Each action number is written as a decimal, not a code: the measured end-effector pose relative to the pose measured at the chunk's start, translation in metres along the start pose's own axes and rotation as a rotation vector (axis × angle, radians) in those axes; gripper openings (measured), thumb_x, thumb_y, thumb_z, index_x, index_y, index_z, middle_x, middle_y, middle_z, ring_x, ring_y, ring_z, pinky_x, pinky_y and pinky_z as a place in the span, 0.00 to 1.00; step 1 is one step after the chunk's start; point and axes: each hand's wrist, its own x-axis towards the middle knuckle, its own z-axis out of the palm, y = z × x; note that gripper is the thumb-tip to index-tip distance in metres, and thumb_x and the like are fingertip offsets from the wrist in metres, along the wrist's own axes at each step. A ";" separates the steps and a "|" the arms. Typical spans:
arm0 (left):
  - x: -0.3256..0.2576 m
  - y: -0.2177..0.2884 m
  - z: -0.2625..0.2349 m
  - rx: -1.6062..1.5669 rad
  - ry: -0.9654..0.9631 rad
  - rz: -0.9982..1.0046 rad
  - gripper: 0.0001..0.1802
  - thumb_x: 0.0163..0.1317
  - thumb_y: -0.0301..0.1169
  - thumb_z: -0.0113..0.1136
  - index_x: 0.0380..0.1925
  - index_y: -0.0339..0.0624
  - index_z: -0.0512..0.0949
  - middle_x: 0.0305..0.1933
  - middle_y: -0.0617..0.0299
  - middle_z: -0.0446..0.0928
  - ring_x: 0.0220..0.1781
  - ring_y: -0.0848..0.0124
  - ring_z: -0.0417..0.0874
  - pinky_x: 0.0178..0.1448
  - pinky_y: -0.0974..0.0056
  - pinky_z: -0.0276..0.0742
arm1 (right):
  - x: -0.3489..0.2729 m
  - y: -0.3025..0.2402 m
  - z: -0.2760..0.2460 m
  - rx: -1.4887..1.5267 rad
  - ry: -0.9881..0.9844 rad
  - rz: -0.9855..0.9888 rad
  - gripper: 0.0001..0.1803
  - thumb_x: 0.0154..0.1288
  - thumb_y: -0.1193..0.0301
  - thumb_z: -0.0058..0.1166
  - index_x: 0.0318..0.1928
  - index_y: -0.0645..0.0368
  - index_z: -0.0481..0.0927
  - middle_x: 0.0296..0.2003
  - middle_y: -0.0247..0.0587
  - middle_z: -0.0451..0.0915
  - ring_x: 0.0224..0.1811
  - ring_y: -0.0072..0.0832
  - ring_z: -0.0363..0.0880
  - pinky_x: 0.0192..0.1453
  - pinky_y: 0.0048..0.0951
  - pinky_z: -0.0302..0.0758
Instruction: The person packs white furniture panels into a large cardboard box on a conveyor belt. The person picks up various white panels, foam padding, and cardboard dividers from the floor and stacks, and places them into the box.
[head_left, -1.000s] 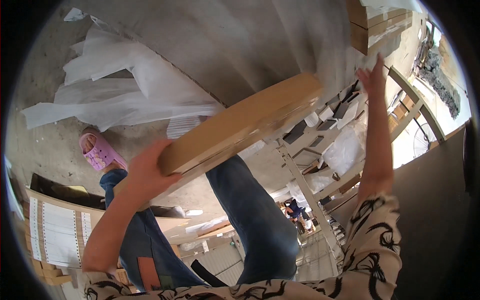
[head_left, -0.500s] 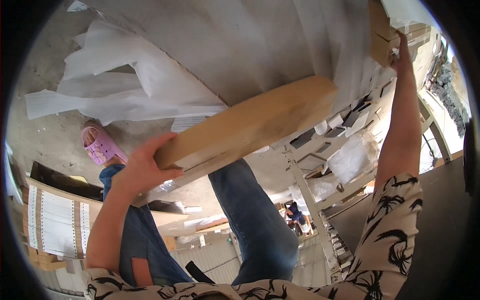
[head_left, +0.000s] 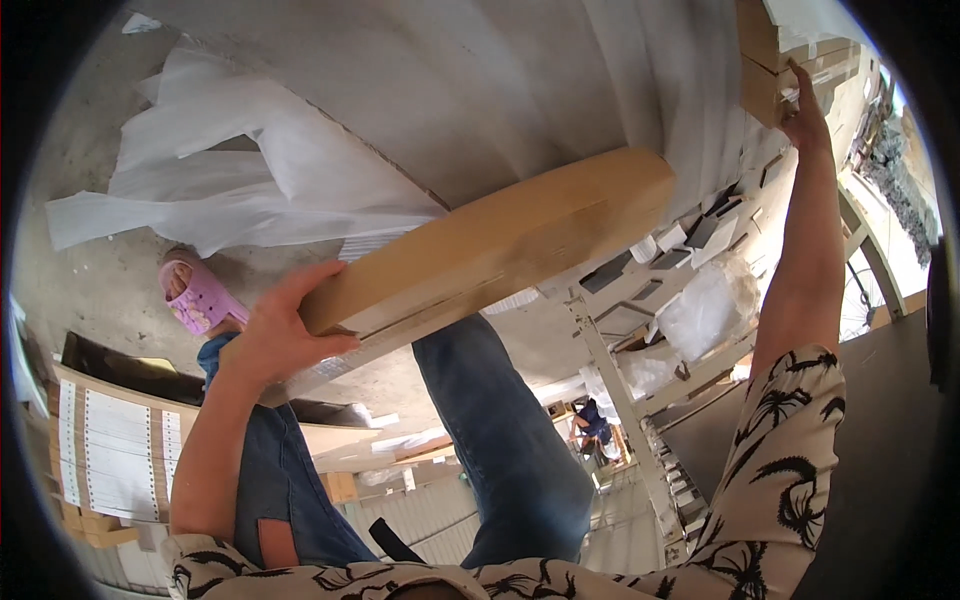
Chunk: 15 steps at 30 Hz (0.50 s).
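Steadying a long brown carton seems to be the step in hand. The carton lies tilted across the middle of the view, running from roughly nine o'clock up toward two, above the person's jeans. At nine o'clock, the left hand clasps its near end — thumb and fingers set apart, pinching the carton between them. Out at two o'clock, the right arm is stretched long, and the right hand touches a brown box, fingers partly bent; whether it grips, I cannot tell. White sheeting lies toward ten o'clock. The next move probably calls for a firm left clasp — the carton's far end has no hand on it.
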 end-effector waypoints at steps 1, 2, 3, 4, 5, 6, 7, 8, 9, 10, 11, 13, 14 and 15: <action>0.000 -0.001 0.000 0.014 0.020 0.005 0.41 0.33 0.25 0.74 0.54 0.43 0.70 0.49 0.57 0.74 0.52 0.67 0.74 0.57 0.66 0.68 | 0.004 0.014 -0.012 -0.432 0.000 -0.388 0.37 0.45 0.63 0.65 0.58 0.47 0.65 0.27 0.33 0.70 0.23 0.19 0.65 0.27 0.20 0.71; 0.001 0.001 0.000 0.006 0.019 0.008 0.41 0.33 0.25 0.74 0.54 0.43 0.70 0.49 0.57 0.74 0.52 0.67 0.74 0.57 0.66 0.68 | 0.005 0.018 -0.016 -0.420 0.042 -0.386 0.37 0.44 0.60 0.66 0.57 0.49 0.66 0.30 0.36 0.71 0.24 0.21 0.68 0.28 0.23 0.73; 0.002 0.003 -0.001 0.023 0.007 0.003 0.41 0.33 0.25 0.74 0.54 0.43 0.70 0.49 0.58 0.74 0.52 0.67 0.74 0.57 0.66 0.68 | 0.006 0.024 -0.018 -0.405 0.081 -0.380 0.38 0.43 0.56 0.67 0.55 0.52 0.66 0.32 0.39 0.72 0.26 0.24 0.70 0.29 0.25 0.74; 0.003 0.004 -0.002 0.041 -0.004 -0.002 0.41 0.33 0.25 0.74 0.54 0.43 0.69 0.49 0.58 0.74 0.52 0.68 0.73 0.57 0.66 0.68 | 0.007 0.031 -0.020 -0.390 0.120 -0.375 0.39 0.42 0.53 0.67 0.54 0.54 0.66 0.34 0.43 0.72 0.28 0.27 0.73 0.30 0.27 0.76; 0.004 0.001 -0.002 0.046 0.001 0.000 0.41 0.33 0.25 0.74 0.54 0.43 0.69 0.49 0.58 0.74 0.52 0.68 0.73 0.57 0.66 0.68 | 0.011 0.031 -0.010 -0.273 0.179 -0.263 0.38 0.43 0.54 0.67 0.53 0.54 0.66 0.35 0.43 0.73 0.30 0.28 0.74 0.32 0.29 0.76; 0.006 -0.003 -0.002 0.061 -0.016 0.033 0.40 0.34 0.28 0.74 0.54 0.44 0.70 0.50 0.56 0.74 0.51 0.64 0.74 0.56 0.64 0.69 | 0.012 0.030 -0.004 -0.150 0.251 -0.153 0.36 0.44 0.54 0.67 0.52 0.54 0.66 0.36 0.44 0.73 0.33 0.28 0.75 0.33 0.30 0.77; 0.007 -0.005 -0.002 0.079 -0.035 0.066 0.39 0.35 0.32 0.73 0.54 0.45 0.70 0.50 0.54 0.74 0.50 0.60 0.75 0.55 0.63 0.71 | 0.012 0.026 0.000 -0.028 0.331 -0.056 0.35 0.44 0.55 0.67 0.50 0.54 0.66 0.38 0.44 0.74 0.35 0.29 0.77 0.35 0.32 0.78; 0.010 -0.004 -0.002 0.082 -0.035 0.080 0.39 0.35 0.32 0.73 0.54 0.45 0.70 0.50 0.54 0.74 0.50 0.60 0.75 0.55 0.63 0.71 | 0.034 0.014 -0.022 0.117 0.184 -0.014 0.35 0.43 0.54 0.67 0.49 0.54 0.66 0.38 0.43 0.74 0.36 0.30 0.77 0.36 0.32 0.78; 0.008 -0.003 -0.001 0.054 -0.029 0.026 0.40 0.34 0.28 0.74 0.54 0.45 0.70 0.50 0.57 0.73 0.52 0.64 0.74 0.56 0.64 0.69 | 0.029 0.011 -0.015 0.188 0.149 0.040 0.34 0.42 0.55 0.68 0.47 0.54 0.66 0.37 0.42 0.74 0.36 0.31 0.77 0.37 0.32 0.78; 0.007 -0.003 0.000 0.027 -0.023 -0.028 0.42 0.32 0.25 0.74 0.54 0.45 0.69 0.50 0.59 0.73 0.54 0.68 0.72 0.58 0.65 0.67 | 0.025 0.008 -0.006 0.261 0.117 0.093 0.33 0.42 0.55 0.68 0.45 0.54 0.67 0.37 0.41 0.74 0.37 0.31 0.77 0.38 0.32 0.78; 0.003 -0.001 -0.005 0.040 -0.032 -0.049 0.42 0.32 0.25 0.74 0.54 0.45 0.69 0.50 0.59 0.73 0.54 0.68 0.72 0.58 0.65 0.67 | -0.012 0.006 0.033 0.233 0.104 0.011 0.34 0.40 0.56 0.69 0.45 0.55 0.67 0.36 0.41 0.74 0.35 0.31 0.77 0.38 0.33 0.79; 0.008 0.006 -0.004 0.001 -0.030 -0.064 0.42 0.32 0.25 0.75 0.54 0.45 0.69 0.51 0.59 0.73 0.54 0.68 0.72 0.59 0.65 0.66 | -0.001 -0.004 0.007 0.249 0.252 0.045 0.35 0.39 0.57 0.70 0.46 0.55 0.67 0.37 0.41 0.74 0.33 0.32 0.76 0.38 0.35 0.79; 0.009 0.006 -0.005 0.025 -0.028 -0.053 0.42 0.32 0.25 0.75 0.54 0.44 0.70 0.51 0.58 0.73 0.54 0.68 0.72 0.59 0.65 0.66 | 0.004 -0.006 0.002 0.257 0.297 0.059 0.36 0.39 0.57 0.71 0.47 0.55 0.67 0.37 0.41 0.74 0.33 0.32 0.76 0.38 0.36 0.78; 0.010 0.006 -0.005 0.025 -0.028 -0.047 0.42 0.32 0.25 0.75 0.54 0.44 0.70 0.51 0.58 0.73 0.54 0.68 0.72 0.59 0.65 0.66 | 0.006 -0.007 -0.005 0.158 0.230 0.038 0.38 0.38 0.57 0.71 0.49 0.55 0.66 0.38 0.41 0.73 0.32 0.31 0.75 0.38 0.36 0.78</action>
